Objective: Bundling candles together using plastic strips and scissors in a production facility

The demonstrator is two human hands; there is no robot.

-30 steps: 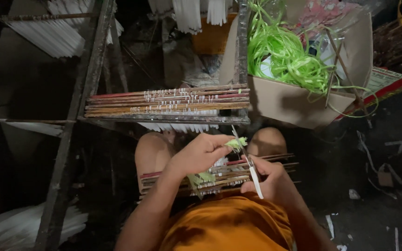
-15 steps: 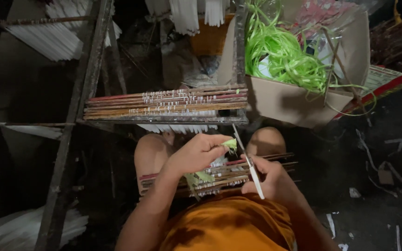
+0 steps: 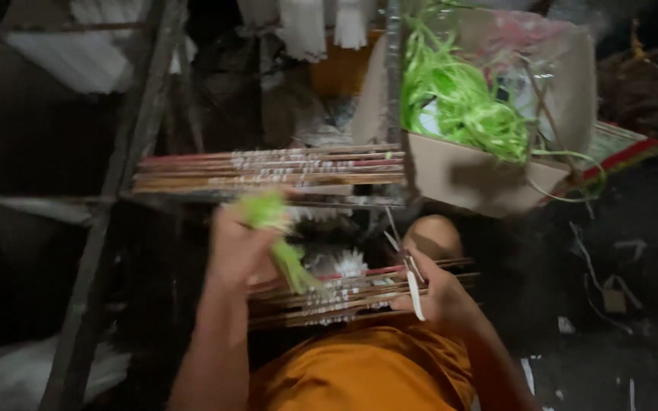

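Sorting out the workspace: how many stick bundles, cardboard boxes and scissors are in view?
Stick bundles: 2, one on the rack, one on the lap
Cardboard box: 1
Scissors: 1, in the right hand
Total: 4

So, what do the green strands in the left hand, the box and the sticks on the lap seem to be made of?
Green strands: likely thin plastic or raffia ribbon, bright and slightly glossy; motion blur leaves it open.
Box: brown corrugated cardboard, matte, with a raw cut rim.
Sticks: probably thin wood or bamboo, reddish-brown, with white wrappings.
The left hand grips the strands; the right hand holds a slim white-handled tool.
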